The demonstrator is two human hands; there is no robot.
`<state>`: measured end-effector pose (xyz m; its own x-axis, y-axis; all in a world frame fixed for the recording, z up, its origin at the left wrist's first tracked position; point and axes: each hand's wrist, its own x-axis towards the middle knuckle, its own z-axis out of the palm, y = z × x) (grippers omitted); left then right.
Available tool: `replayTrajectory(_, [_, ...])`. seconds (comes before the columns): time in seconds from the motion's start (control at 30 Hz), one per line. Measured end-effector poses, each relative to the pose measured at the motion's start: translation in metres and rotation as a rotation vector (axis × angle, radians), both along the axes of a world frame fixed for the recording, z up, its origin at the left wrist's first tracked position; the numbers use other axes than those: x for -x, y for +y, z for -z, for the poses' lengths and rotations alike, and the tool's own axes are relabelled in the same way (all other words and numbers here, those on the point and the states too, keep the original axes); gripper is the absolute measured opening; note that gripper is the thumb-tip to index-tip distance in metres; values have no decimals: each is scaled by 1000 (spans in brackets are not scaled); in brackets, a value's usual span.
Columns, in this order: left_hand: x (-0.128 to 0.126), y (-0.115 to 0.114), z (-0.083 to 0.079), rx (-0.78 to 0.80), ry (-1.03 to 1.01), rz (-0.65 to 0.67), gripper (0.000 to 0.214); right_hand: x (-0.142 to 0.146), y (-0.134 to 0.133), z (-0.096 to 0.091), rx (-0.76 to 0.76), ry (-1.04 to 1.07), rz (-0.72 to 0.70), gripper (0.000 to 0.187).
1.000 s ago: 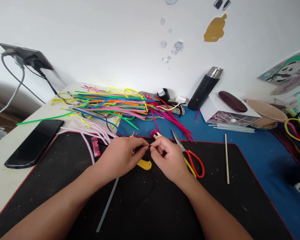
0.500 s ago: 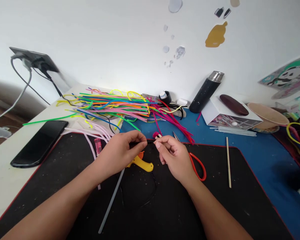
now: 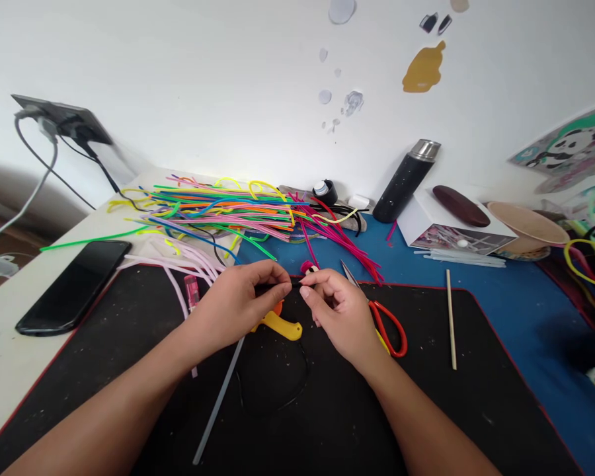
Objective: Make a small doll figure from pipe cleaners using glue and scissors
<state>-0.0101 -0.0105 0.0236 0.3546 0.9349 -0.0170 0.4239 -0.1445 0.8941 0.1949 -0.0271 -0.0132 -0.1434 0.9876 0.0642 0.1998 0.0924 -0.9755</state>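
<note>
My left hand [image 3: 245, 297] pinches a thin black strand, apparently a pipe cleaner [image 3: 296, 283], between thumb and forefinger. At the strand's other end, my right hand [image 3: 340, 314] is closed with its thumb and forefinger pinched on it. Just behind my right fingertips lies a small pink, black and white piece [image 3: 309, 268]. Beneath my left hand is a yellow glue gun [image 3: 282, 326] with an orange part, its front hidden, and a grey glue stick [image 3: 218, 403] pokes out toward me. Scissors [image 3: 391, 330] with red and yellow handles lie beside my right hand, partly covered.
A pile of coloured pipe cleaners [image 3: 228, 211] lies along the wall. A phone [image 3: 74, 287] is at left. A black flask [image 3: 406, 182], a white box [image 3: 426, 215], a bowl [image 3: 530, 225] and a wooden stick [image 3: 451, 320] are at right. A black mat [image 3: 357, 423] covers the desk.
My right hand has shifted slightly left, closer to my left fingertips, and more of the scissors shows. My left hand stays nearly still. The whole view has drifted a little.
</note>
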Motion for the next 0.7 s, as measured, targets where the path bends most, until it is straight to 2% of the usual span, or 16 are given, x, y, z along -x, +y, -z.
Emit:
replayTrajectory(0.47, [0,1,2,-92,150,24,25,-1,1,-4,36,-37,-42,16])
replayTrajectory(0.7, [1,0,3,-96,96,19,25,-1,2,-5,68,43,-18,20])
